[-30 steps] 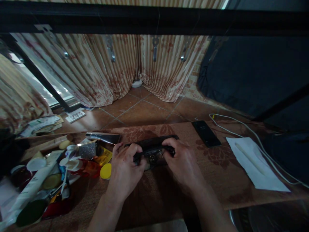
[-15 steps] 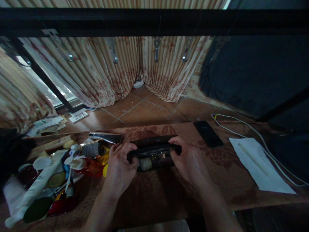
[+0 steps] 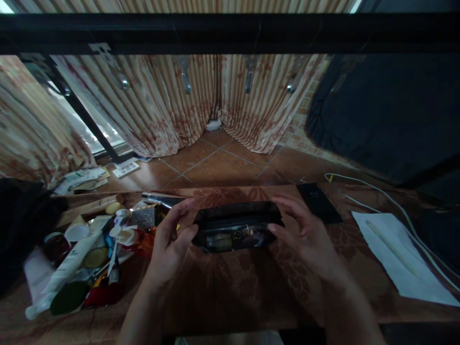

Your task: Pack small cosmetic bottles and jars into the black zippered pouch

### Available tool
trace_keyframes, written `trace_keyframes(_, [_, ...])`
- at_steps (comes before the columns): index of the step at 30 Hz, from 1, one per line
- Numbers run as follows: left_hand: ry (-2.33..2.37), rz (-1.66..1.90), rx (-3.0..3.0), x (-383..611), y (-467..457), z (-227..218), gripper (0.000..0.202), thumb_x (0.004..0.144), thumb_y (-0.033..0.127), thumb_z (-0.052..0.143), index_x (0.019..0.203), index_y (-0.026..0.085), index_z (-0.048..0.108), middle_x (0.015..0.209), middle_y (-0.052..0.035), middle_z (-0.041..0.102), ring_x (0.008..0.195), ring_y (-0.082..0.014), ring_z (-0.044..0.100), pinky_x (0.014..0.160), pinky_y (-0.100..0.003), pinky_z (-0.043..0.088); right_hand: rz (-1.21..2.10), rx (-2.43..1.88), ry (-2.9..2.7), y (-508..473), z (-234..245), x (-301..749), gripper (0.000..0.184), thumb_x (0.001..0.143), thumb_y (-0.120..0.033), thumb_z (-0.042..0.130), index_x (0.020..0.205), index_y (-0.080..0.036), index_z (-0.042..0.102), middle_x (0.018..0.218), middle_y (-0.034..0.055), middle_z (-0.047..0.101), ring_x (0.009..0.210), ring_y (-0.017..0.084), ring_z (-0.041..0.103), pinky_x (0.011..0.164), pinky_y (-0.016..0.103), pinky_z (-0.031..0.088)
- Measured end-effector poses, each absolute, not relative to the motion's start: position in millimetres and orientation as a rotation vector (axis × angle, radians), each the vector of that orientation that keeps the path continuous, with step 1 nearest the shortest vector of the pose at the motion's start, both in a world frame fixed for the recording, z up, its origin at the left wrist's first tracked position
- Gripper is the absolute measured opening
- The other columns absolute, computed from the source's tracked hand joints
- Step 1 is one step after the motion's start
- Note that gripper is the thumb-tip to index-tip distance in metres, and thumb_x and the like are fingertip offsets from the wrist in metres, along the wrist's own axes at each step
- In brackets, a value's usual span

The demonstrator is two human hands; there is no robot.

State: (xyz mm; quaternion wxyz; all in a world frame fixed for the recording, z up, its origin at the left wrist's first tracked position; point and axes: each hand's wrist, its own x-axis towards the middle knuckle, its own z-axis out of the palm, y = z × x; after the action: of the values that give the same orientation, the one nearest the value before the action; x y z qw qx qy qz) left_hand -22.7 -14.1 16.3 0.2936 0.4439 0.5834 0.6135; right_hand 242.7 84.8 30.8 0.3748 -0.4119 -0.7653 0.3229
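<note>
A black pouch (image 3: 237, 218) with a clear front panel lies on the brown patterned table (image 3: 230, 287); small items show through the panel. My left hand (image 3: 168, 244) is at the pouch's left end, fingers spread, thumb tip against it. My right hand (image 3: 305, 235) is at the right end, fingers also spread, thumb touching the edge. Neither hand is closed around the pouch.
A heap of tubes, jars and lids (image 3: 89, 254) crowds the table's left side, with a silver tube (image 3: 161, 197) behind it. A black phone (image 3: 319, 203), a white sheet (image 3: 398, 254) and a white cable (image 3: 377, 191) lie to the right. A black bar (image 3: 230, 33) crosses overhead.
Both hands gripped the pouch's ends before; they have now loosened and spread open, fingertips only touching it. The pouch sits more upright, its clear panel facing me.
</note>
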Motion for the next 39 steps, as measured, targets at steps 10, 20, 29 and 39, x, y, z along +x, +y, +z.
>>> trace_keyframes(10, [1.583, 1.473, 0.95, -8, -5, 2, 0.062, 0.074, 0.043, 0.073, 0.13, 0.021, 0.057, 0.128, -0.0091, 0.064, 0.117, -0.0278, 0.06, 0.096, -0.041, 0.051, 0.991, -1.284, -1.833, 83, 11, 224, 0.059, 0.09, -0.048, 0.051, 0.143, -0.022, 0.043, 0.144, 0.0107, 0.051, 0.135, 0.026, 0.045, 0.114, 0.051, 0.032])
trace_keyframes(20, [1.489, 1.615, 0.812, -11, -6, 1, 0.048, 0.08, 0.047, 0.068, 0.121, 0.022, 0.064, 0.13, -0.0073, 0.065, 0.121, -0.0269, 0.058, 0.099, -0.039, 0.05, 1.075, -1.301, -1.486, 89, 8, 229, 0.052, 0.089, -0.052, 0.053, 0.135, -0.026, 0.053, 0.139, 0.0092, 0.057, 0.129, 0.025, 0.052, 0.111, 0.048, 0.039])
trace_keyframes(29, [1.405, 1.655, 0.684, -9, 0, 2, 0.057, 0.086, 0.059, 0.054, 0.127, 0.02, 0.061, 0.139, -0.01, 0.058, 0.133, -0.0285, 0.049, 0.111, -0.044, 0.039, 1.222, -1.253, -1.418, 96, -19, 234, 0.058, 0.092, -0.065, 0.037, 0.137, -0.032, 0.054, 0.138, 0.0048, 0.059, 0.13, 0.025, 0.052, 0.105, 0.045, 0.047])
trace_keyframes(39, [1.333, 1.618, 0.599, 4, 3, -1, 0.064, 0.088, 0.064, 0.049, 0.136, 0.023, 0.054, 0.14, -0.0079, 0.057, 0.132, -0.0269, 0.05, 0.112, -0.042, 0.038, 1.687, -1.121, -1.23, 78, 9, 212, 0.073, 0.092, -0.071, 0.02, 0.146, -0.027, 0.042, 0.146, 0.0036, 0.051, 0.134, 0.022, 0.048, 0.105, 0.041, 0.046])
